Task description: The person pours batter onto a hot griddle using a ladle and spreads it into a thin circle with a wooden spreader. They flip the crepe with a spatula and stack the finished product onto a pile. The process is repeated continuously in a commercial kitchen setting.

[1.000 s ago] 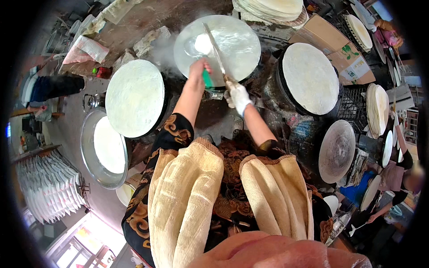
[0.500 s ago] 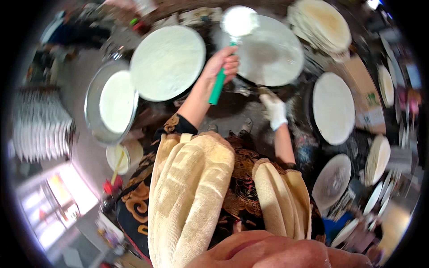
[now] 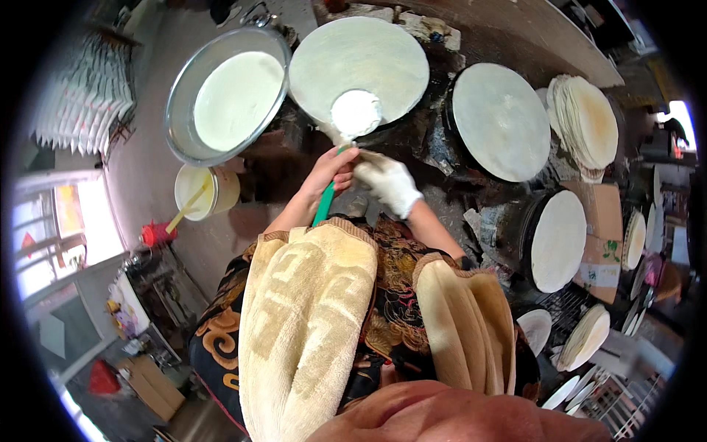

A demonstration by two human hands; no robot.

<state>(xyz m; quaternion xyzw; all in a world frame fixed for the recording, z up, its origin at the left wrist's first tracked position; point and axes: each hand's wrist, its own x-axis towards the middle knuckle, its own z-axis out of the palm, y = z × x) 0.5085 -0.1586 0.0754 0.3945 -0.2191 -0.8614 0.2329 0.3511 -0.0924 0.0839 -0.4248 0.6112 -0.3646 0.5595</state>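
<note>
My left hand [image 3: 329, 174] is bare and closed around the green handle of a ladle [image 3: 324, 205]. The ladle's round head, coated white, sits over the near edge of a large round griddle [image 3: 361, 44] covered with a pale layer. Right beside it, my right hand [image 3: 392, 186] wears a white glove, its fingers curled close to the ladle's handle. What those gloved fingers hold is hard to make out. To the left of the griddle stands a metal basin [image 3: 179, 129] of white batter [image 3: 237, 99].
Two more coated griddles [image 3: 502, 121] [image 3: 557, 241] stand to the right. Beyond them are a stack of flatbreads [image 3: 595, 121] and a cardboard box [image 3: 602, 214]. A white bucket [image 3: 227, 186] with a yellow stick stands below the basin. Stacked sheets [image 3: 88, 99] lie far left.
The griddles and basin have shifted right in view as I turned left. My left hand has brought the ladle's head down to the left griddle's near edge. My gloved right hand has come beside it.
</note>
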